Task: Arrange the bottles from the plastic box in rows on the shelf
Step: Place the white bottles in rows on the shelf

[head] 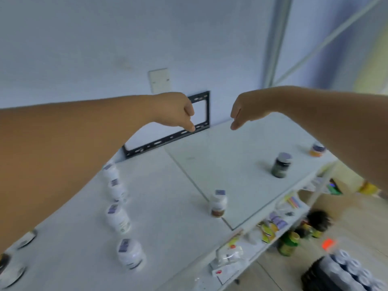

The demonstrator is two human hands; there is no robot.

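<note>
My left hand (178, 111) and my right hand (244, 111) hang above the back of the white shelf top (174, 206), wrists bent, fingers curled downward, nothing in either. Several white bottles (117, 217) stand in a line on the left of the shelf top. A white bottle with a brown base (218, 203) stands alone near the middle. To the right are a dark green bottle (281, 164) and an orange bottle (317, 149). The whole frame is blurred. The plastic box is not in view.
A black metal bracket (168, 139) is fixed to the wall behind the shelf. Lower shelves (273, 223) at the right hold packets and small items. On the wooden floor stand a green jar (288, 243) and a pack of cans (344, 271).
</note>
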